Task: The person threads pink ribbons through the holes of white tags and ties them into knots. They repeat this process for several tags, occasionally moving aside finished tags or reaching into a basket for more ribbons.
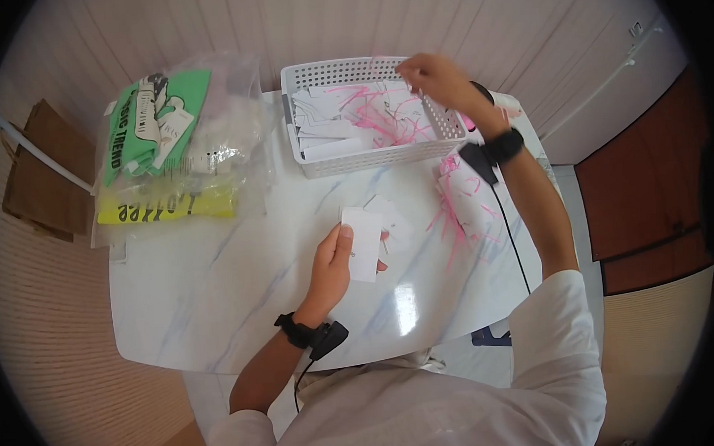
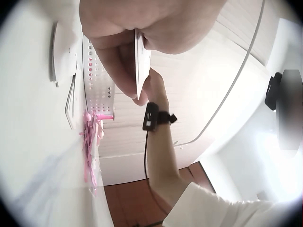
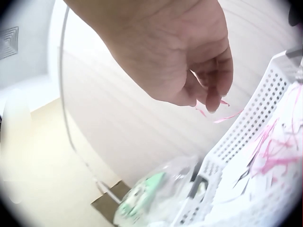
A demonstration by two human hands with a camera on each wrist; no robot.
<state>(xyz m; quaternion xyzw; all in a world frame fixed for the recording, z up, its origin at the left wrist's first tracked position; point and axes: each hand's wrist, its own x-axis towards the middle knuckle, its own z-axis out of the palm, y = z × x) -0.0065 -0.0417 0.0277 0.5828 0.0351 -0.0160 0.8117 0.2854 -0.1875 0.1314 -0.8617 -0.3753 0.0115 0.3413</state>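
My left hand (image 1: 327, 266) grips a small white card (image 1: 364, 245) over the middle of the table, thumb across its face. The left wrist view shows this card edge-on, and it looks like a thin stack. Raised over the back right corner of a white perforated basket (image 1: 386, 157), my right hand (image 1: 441, 79) pinches a thin pink ribbon (image 3: 228, 117) at its fingertips. Inside the basket lie white cards (image 1: 314, 117) and tangled pink ribbons (image 1: 372, 123). More white cards (image 1: 397, 223) are spread on the table just beyond my left hand.
Cards with pink ribbons (image 1: 461, 206) lie in a heap at the table's right side. Clear plastic bags (image 1: 238, 140) with green and yellow packs stand at the left. A brown paper bag (image 1: 44, 173) hangs beyond the left edge. Cables run from both wrist cameras.
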